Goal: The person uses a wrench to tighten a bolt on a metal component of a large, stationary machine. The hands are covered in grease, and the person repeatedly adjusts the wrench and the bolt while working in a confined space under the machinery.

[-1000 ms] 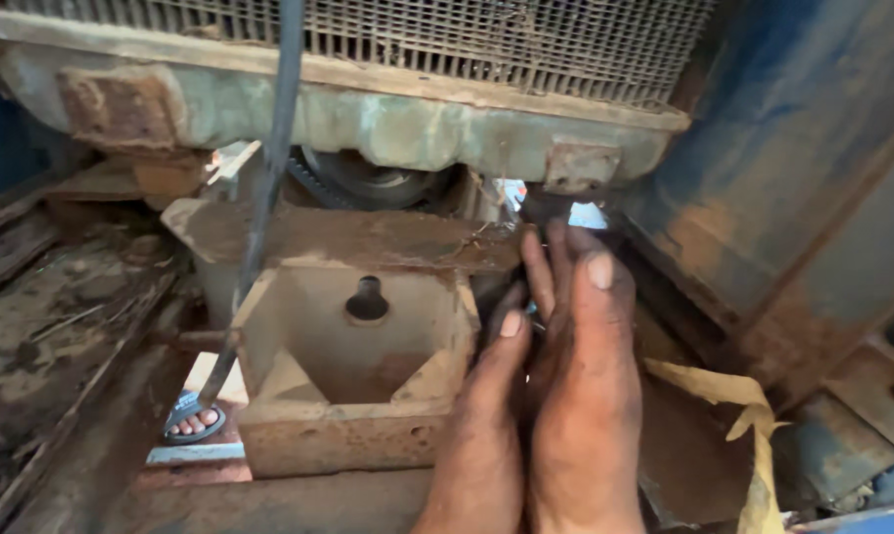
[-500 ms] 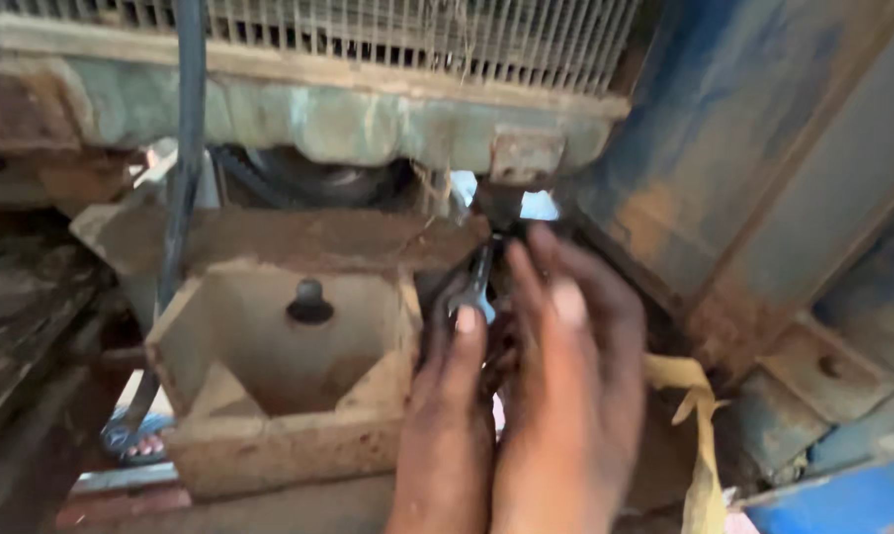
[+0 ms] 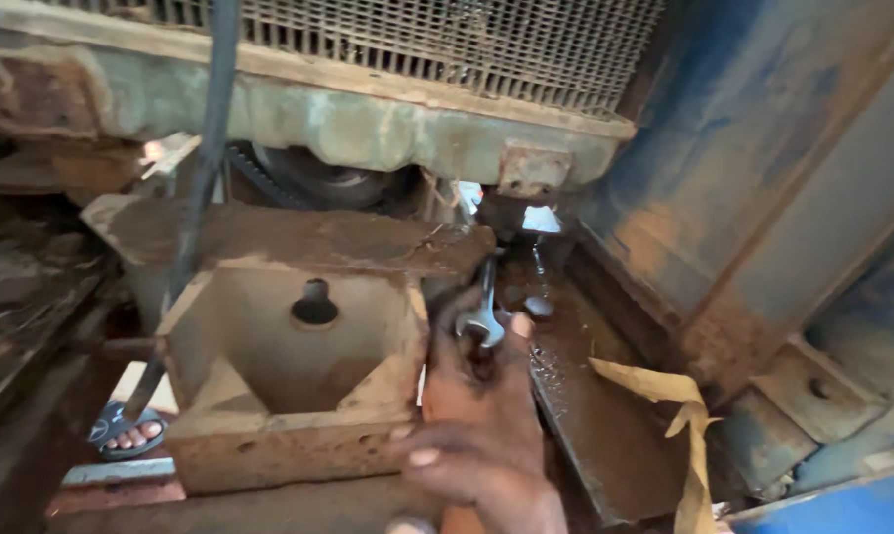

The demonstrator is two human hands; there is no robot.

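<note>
My left hand (image 3: 464,381) reaches up along the right side of a rusty box-shaped metal bracket (image 3: 269,445) and is shut on a steel spanner (image 3: 484,314). The spanner points up toward the dark gap under a rusty plate (image 3: 298,235). My right hand (image 3: 467,470) lies across the left wrist, its fingertips at the bracket's front right corner, with nothing in it. A dark bolt head (image 3: 314,305) sits in the bracket's back wall.
A radiator grille (image 3: 447,40) and a worn green housing (image 3: 368,124) span the top. A dark hose (image 3: 207,168) runs down at the left. A blue metal wall (image 3: 763,178) stands at the right, with a torn yellow strip (image 3: 679,405) below. A sandalled foot (image 3: 126,437) shows at lower left.
Both hands have drawn back toward me from the gap. The left now grips the spanner upright, and the right has turned across the left wrist. The view has shifted left.
</note>
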